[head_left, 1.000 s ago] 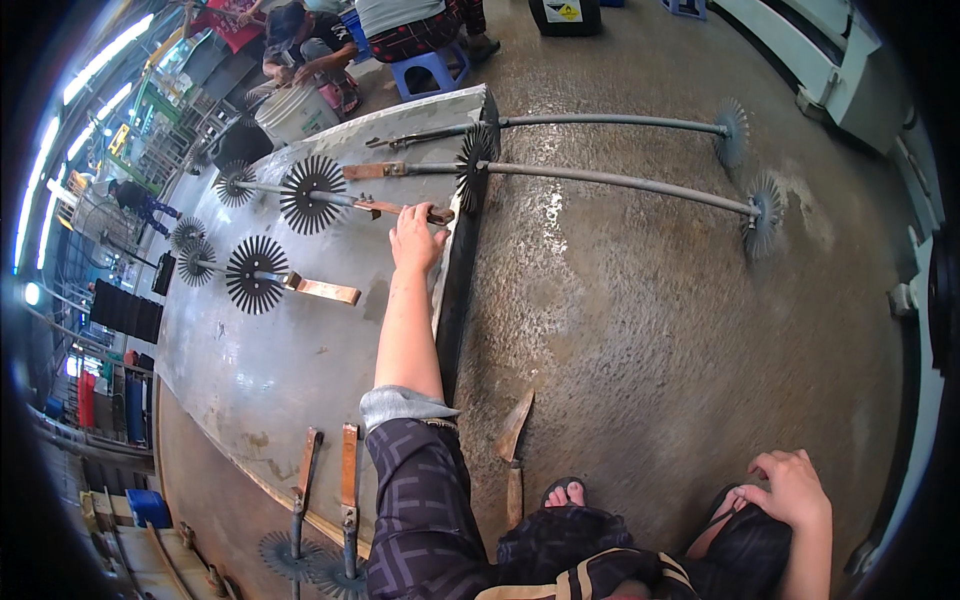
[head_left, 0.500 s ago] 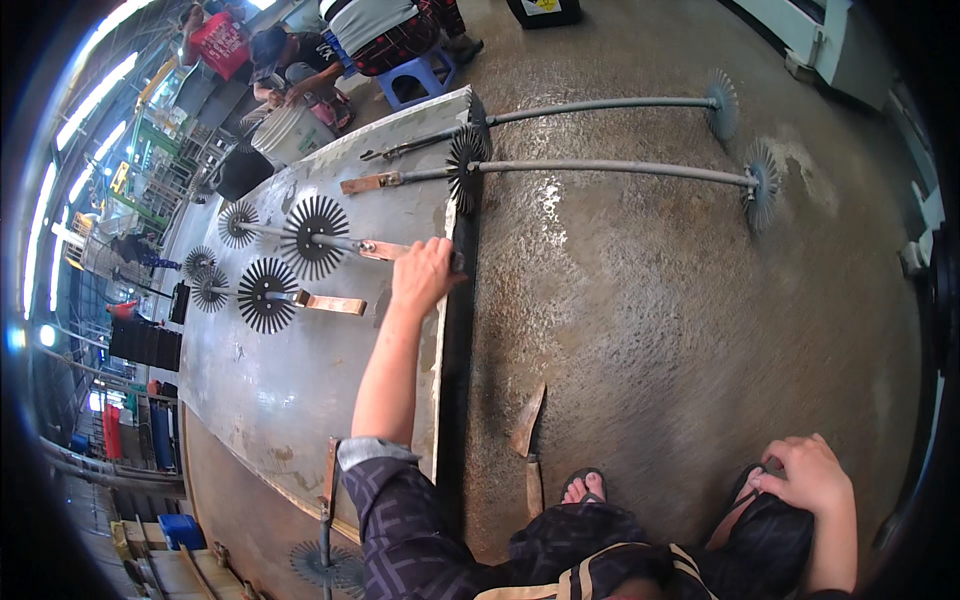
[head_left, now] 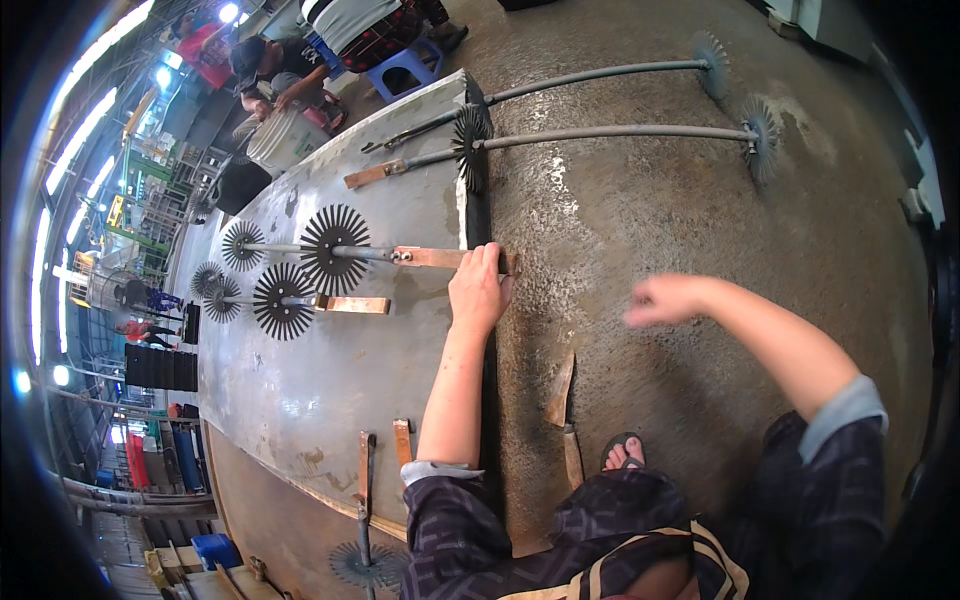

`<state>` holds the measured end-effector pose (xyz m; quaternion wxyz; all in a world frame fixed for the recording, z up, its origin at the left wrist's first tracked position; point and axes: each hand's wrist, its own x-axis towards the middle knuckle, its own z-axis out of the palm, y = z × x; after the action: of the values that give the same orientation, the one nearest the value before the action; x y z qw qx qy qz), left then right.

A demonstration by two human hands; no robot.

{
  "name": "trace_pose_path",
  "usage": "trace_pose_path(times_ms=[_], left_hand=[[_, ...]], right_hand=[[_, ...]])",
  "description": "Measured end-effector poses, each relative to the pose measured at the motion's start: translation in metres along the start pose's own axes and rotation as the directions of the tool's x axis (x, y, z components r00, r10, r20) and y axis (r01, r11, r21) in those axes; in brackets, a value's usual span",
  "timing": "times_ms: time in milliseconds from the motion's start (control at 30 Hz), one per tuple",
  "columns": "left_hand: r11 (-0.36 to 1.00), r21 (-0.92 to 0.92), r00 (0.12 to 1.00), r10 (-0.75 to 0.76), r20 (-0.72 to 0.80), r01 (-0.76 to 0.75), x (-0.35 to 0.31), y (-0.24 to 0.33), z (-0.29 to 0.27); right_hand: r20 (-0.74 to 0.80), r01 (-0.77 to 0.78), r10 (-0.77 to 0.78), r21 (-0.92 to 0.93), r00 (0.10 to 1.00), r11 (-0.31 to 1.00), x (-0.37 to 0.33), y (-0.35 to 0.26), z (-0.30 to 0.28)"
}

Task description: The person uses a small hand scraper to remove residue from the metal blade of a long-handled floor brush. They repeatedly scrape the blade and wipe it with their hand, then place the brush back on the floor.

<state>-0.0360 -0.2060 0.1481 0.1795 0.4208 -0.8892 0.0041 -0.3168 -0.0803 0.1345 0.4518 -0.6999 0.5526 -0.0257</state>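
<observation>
My left hand is closed round the end of a copper-coloured flat bar at the right edge of the grey slab. That bar is fixed to a metal rod that carries a black slotted disc and a second slotted disc farther left. My right hand hangs above the wet floor to the right, its fingers blurred by motion. A similar rod with a slotted disc and a shorter copper bar lies just nearer to me.
Two more disc rods jut from the slab over the floor. A broad-bladed knife lies by my foot. At the far left, people sit near a white bucket and a blue stool. Another rod stands near my left sleeve.
My right hand has risen from beside my leg and moved left toward the slab. My left hand keeps its grip on the copper bar, more of which now shows. The whole view has shifted.
</observation>
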Motion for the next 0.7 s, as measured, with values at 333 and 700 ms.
trace_pose_path(times_ms=[333, 700], left_hand=[[0.898, -0.412, 0.954, -0.243, -0.177, 0.153, -0.051, 0.027, 0.002], [0.407, 0.017, 0.365, -0.835, 0.412, 0.913, -0.251, 0.119, 0.112]], right_hand=[[-0.208, 0.160, -0.052, 0.548, 0.977, 0.821, 0.189, -0.105, -0.023], [0.327, -0.158, -0.124, 0.712, 0.937, 0.684, 0.223, -0.118, -0.016]])
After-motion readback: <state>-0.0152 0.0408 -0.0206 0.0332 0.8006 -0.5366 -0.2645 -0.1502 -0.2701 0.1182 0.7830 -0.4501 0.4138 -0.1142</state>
